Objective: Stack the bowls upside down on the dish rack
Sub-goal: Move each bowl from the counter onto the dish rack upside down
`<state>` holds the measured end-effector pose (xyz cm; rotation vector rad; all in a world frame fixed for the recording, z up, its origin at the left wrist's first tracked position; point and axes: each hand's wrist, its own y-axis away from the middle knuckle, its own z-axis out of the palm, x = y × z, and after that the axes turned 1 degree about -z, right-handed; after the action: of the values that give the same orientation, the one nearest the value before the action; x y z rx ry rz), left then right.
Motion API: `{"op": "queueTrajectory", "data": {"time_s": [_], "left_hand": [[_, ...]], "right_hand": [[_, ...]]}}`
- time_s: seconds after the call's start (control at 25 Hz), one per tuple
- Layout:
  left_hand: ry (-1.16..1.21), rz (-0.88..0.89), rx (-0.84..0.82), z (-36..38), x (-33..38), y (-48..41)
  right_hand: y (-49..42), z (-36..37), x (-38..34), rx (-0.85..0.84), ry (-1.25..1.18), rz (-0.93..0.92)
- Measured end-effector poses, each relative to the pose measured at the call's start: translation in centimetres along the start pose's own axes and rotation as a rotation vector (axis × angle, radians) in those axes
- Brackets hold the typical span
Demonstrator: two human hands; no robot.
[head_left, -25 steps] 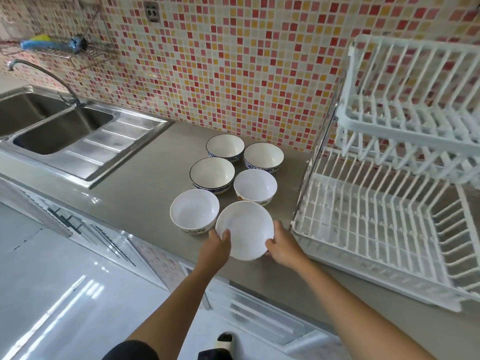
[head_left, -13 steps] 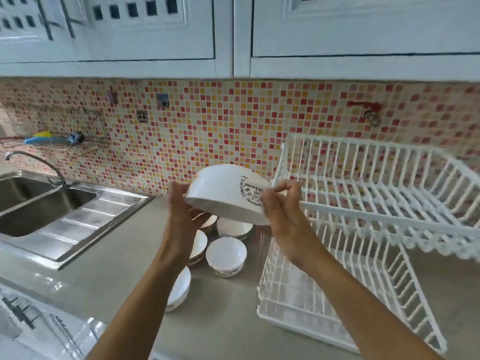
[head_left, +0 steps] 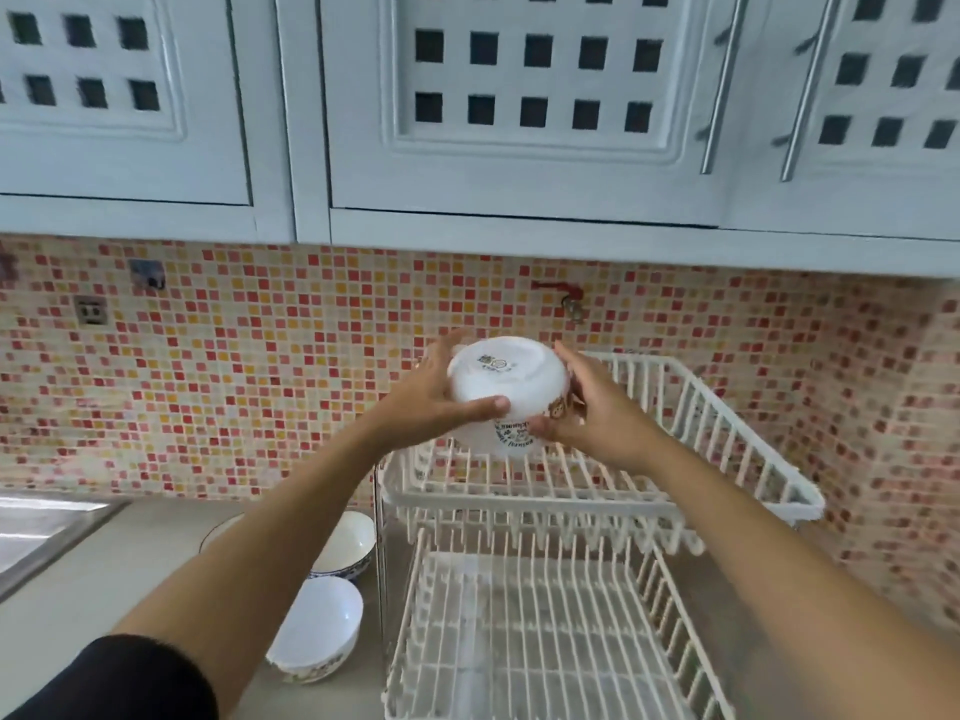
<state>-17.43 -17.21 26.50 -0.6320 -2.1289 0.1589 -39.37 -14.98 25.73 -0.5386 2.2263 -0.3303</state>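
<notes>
White bowl upside down, base up, clasped between both hands above the top tier of the white dish rack. Left hand wrapped round its left side, thumb across the front; right hand cupping the right side. Further bowls upright on the counter left of the rack.

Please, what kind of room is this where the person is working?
Most likely a home kitchen. A two-level white dish rack stands on the counter, the wall behind is covered in small mosaic tiles, cupboards hang above, and the edge of a metal sink shows at the left.
</notes>
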Motion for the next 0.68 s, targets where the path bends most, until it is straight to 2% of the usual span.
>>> {"op": "queueTrajectory", "data": {"time_s": [0.16,0.24,0.36,0.52,0.68], "left_hand": [[-0.226,-0.108,-0.149,0.6,-0.5,-4.3],[-0.242,-0.192,-0.283,1.0,-0.9,-5.7],[-0.237,-0.273,-0.367,1.4,-2.3,-7.0],[-0.117,-0.298,-0.468,2.0,-4.2,-8.3],[-0.119,-0.376,-0.440,2.0,-4.5,-8.8]], "right_hand": [[-2.9,0.3,3.2,-0.143,0.045,0.167],[-4.1,0.5,4.4,-0.238,0.127,0.260],[-4.9,0.9,4.5,-0.347,0.213,0.318],[-5.3,1.2,4.2,-0.348,0.205,0.349],[-5.0,1.2,3.5,-0.375,0.206,0.387]]}}
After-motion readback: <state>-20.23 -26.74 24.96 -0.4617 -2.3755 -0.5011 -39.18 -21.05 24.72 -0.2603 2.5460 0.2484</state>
